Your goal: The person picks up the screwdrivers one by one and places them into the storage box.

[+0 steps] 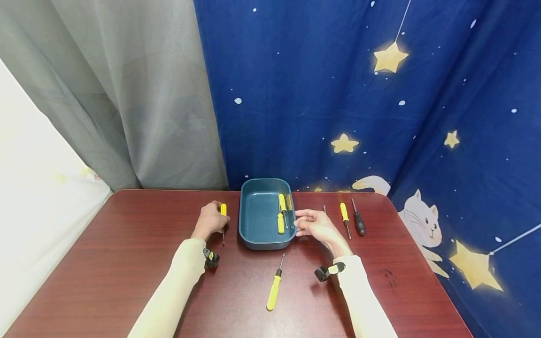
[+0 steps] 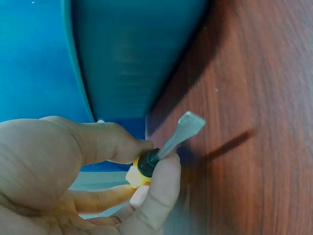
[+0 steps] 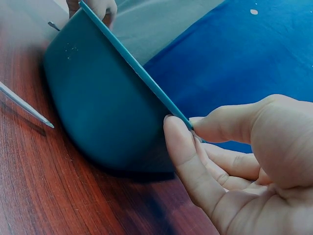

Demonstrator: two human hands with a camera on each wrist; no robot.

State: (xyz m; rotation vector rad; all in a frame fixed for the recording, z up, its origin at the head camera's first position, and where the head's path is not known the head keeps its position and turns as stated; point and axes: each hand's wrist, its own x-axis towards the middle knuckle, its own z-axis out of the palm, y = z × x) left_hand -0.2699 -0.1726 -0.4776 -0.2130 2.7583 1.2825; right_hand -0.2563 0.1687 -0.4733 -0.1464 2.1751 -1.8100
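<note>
My left hand (image 1: 209, 219) pinches a yellow-handled screwdriver (image 1: 223, 209) between thumb and fingers, left of a dark teal box (image 1: 258, 216). In the left wrist view, the screwdriver's flat metal tip (image 2: 188, 128) points away from the fingers over the table, with a black collar at the handle. On the other side, my right hand (image 1: 317, 227) pinches the box's right rim, thumb on one face and fingers on the other in the right wrist view. Inside the box, along its right side, lie two yellow screwdrivers (image 1: 281, 223) and one with an amber-coloured handle (image 1: 289, 202).
A yellow screwdriver (image 1: 274, 291) lies in front of the box on the red-brown table (image 1: 139, 253). Farther right are another yellow screwdriver (image 1: 344, 212) and a black-handled one (image 1: 359, 224). A metal tip (image 1: 324, 208) shows behind my right hand. Curtains hang behind the table.
</note>
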